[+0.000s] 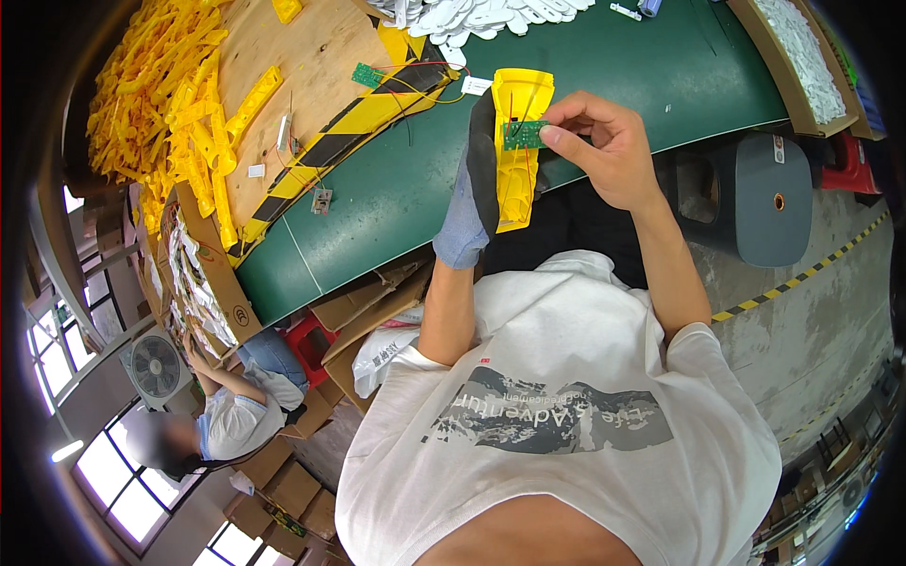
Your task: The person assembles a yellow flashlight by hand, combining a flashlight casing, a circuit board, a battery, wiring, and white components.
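My left hand, in a blue-grey and black glove, is closed around a long yellow plastic shell. The shell stands nearly upright in the picture, its hollow, ribbed inside showing. Between the thumb and fingers of my bare right hand is the right end of a small green circuit board. This board lies across the shell's middle, with thin red wires running from it. Whether it rests in the shell or hovers just over it, I cannot tell.
A wooden board with striped edging carries a heap of yellow shells. Another circuit board trails wires onto the green table. White parts pile up at the back. A grey stool stands right; a co-worker sits left.
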A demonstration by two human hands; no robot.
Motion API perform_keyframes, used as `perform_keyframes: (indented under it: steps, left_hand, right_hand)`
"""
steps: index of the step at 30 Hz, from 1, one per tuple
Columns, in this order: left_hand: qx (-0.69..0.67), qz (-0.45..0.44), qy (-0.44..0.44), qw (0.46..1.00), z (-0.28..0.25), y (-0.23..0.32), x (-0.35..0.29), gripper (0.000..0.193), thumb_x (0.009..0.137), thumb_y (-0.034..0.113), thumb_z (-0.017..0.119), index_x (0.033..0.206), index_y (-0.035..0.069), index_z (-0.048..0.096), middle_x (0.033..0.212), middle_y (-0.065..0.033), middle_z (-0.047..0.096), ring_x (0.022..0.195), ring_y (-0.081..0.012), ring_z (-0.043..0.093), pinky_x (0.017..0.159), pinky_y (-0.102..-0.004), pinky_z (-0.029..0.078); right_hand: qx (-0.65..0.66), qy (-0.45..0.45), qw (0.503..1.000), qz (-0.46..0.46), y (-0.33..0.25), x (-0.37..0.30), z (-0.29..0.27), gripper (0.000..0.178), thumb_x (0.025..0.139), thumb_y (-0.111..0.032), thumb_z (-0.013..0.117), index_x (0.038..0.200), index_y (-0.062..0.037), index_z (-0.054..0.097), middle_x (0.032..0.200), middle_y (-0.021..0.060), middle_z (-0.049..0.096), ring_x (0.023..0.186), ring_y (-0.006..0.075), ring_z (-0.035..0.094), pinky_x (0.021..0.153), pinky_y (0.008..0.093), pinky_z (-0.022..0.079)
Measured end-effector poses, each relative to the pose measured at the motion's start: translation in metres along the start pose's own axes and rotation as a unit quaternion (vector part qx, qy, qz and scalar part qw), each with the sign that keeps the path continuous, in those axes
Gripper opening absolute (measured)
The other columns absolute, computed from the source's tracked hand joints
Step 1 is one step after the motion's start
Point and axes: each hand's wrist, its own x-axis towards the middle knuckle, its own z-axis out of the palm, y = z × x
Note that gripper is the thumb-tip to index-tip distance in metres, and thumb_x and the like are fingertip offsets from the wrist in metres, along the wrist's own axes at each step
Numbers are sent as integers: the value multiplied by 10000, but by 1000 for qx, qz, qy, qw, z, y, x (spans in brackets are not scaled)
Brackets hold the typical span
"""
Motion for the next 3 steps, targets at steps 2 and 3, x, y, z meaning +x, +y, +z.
perform_keyframes:
  steps: [2,3]
  left_hand:
    - [0,-13,12,1000,1,1,3,702,934,608,376,1432,121,290,1008,-88,557,696,-141,589,600,-266,522]
    - [0,-14,11,1000,0,1,4,702,934,608,376,1432,121,290,1008,-88,557,696,-141,589,600,-266,522]
  right_hand:
    - [-65,-18,998,-2,-6,-1,-2,107,876,-36,630,973,11,630,900,40,627,830,109,585,794,255,467]
    - [-91,-19,996,-8,-8,-1,-3,111,888,-50,625,986,0,631,910,41,633,848,113,594,824,265,475]
